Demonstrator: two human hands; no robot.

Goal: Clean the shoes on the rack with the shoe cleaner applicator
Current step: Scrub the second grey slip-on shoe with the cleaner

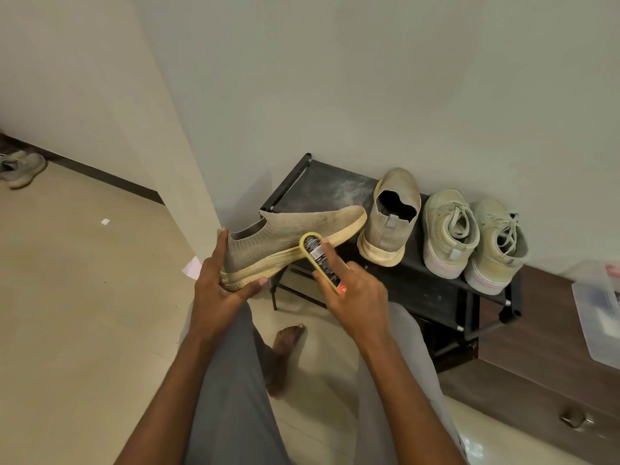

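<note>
Above the person's lap, the left hand [218,283] grips the heel of a tan shoe [288,236], fingers curled under its sole. The right hand [355,293] holds the applicator [318,260], pressed on the shoe's side; its pad is hidden. Three more shoes [449,229] sit on the black rack [302,186]. A box [597,307] is cut off at the right edge.

Beige knit slip-on shoe [292,236], yellowed sole, held sideways off the black shoe rack [419,286], heel gripped. Yellow-edged shoe cleaner applicator [320,260] pressed against its sole. On the rack: matching slip-on [391,219], upright beside pale green lace-up sneakers [469,234].
</note>
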